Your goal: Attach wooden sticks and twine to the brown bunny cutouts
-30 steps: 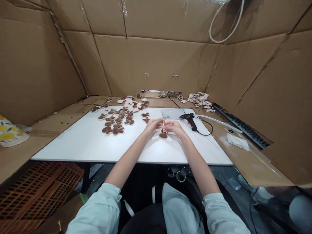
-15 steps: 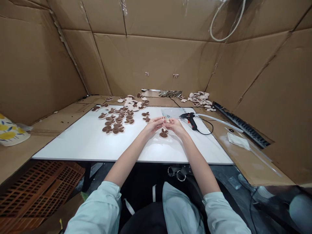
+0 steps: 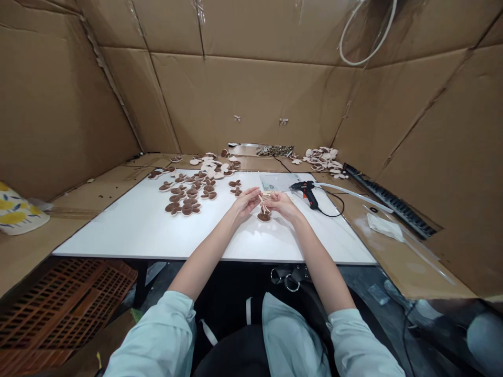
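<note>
My left hand (image 3: 248,201) and my right hand (image 3: 281,203) are close together over the white board (image 3: 137,230). Between their pinched fingertips runs a thin pale pink ribbon (image 3: 263,202), gripped from both sides. Just below the fingers a brown piece with a pale edge (image 3: 264,215) lies on the board, its upper part hidden by ribbon and fingers. Left of my hands are several brown bunny-head-shaped pieces (image 3: 190,193) with pale rims. To the right a black glue gun (image 3: 308,193) with an orange trigger rests on its side.
Pale pieces (image 3: 212,166) are heaped at the back left, more pale pieces (image 3: 322,157) at the back right. A clear sheet (image 3: 277,181) lies beside the glue gun. Cardboard walls (image 3: 251,94) enclose the board. An orange plastic crate (image 3: 66,303) stands below left.
The ribbon has shifted between my fingertips and now slants as a strand between both hands. My left fingers have moved slightly left. The pieces and the glue gun stay put.
</note>
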`<state>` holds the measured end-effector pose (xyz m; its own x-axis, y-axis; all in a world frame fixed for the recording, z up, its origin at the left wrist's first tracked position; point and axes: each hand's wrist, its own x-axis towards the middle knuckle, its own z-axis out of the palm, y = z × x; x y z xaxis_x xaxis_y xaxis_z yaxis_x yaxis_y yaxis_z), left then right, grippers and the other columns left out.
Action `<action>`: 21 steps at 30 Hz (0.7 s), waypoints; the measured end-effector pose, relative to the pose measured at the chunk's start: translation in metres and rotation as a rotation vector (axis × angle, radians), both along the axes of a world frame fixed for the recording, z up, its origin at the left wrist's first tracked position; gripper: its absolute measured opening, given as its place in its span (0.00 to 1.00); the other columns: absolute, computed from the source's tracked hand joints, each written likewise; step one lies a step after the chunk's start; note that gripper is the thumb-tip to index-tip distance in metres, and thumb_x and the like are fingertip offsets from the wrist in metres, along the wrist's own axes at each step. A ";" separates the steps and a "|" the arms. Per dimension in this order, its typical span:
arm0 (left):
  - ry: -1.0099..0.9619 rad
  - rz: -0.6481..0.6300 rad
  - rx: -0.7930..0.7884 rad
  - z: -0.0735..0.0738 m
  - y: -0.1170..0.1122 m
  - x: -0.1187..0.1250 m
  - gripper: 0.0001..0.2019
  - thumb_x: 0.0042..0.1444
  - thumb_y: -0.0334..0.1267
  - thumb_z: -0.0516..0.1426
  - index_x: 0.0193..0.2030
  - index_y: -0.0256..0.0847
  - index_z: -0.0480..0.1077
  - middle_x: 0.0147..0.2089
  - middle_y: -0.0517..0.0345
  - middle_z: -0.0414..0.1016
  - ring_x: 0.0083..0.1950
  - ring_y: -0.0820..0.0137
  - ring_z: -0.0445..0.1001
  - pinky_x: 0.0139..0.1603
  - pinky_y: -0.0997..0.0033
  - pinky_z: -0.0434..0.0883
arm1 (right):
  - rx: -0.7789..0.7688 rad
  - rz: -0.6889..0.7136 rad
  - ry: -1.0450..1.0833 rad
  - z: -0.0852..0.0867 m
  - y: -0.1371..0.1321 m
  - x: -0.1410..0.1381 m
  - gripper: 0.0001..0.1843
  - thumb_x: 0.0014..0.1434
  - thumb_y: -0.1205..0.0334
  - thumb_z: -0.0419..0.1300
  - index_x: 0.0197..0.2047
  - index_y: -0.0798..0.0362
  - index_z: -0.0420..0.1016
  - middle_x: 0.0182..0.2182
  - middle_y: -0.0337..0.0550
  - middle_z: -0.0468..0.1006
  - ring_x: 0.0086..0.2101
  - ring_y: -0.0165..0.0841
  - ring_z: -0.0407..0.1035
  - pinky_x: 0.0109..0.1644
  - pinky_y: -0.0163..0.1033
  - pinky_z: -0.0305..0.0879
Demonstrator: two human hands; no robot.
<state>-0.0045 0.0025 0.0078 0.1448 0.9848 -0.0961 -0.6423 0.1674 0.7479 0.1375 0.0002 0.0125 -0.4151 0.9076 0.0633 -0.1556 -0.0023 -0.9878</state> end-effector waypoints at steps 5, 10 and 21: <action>-0.036 0.025 -0.043 0.001 -0.002 0.001 0.05 0.47 0.24 0.57 0.23 0.34 0.67 0.22 0.61 0.70 0.24 0.81 0.68 0.31 0.82 0.68 | 0.004 -0.001 -0.005 -0.002 0.002 0.000 0.29 0.28 0.60 0.69 0.20 0.51 0.48 0.16 0.31 0.66 0.20 0.27 0.66 0.26 0.33 0.59; -0.005 0.049 -0.094 0.004 -0.001 -0.001 0.08 0.47 0.23 0.57 0.20 0.34 0.66 0.20 0.62 0.68 0.22 0.82 0.66 0.28 0.83 0.66 | 0.055 0.011 -0.020 -0.005 0.004 0.000 0.28 0.30 0.59 0.69 0.21 0.51 0.49 0.15 0.29 0.63 0.20 0.27 0.65 0.25 0.33 0.58; 0.062 0.034 -0.069 -0.002 0.006 -0.001 0.08 0.41 0.22 0.60 0.19 0.34 0.65 0.18 0.64 0.65 0.21 0.82 0.62 0.26 0.81 0.65 | 0.080 0.011 -0.075 -0.009 0.006 0.000 0.26 0.31 0.58 0.68 0.20 0.51 0.51 0.16 0.31 0.66 0.20 0.28 0.65 0.25 0.34 0.58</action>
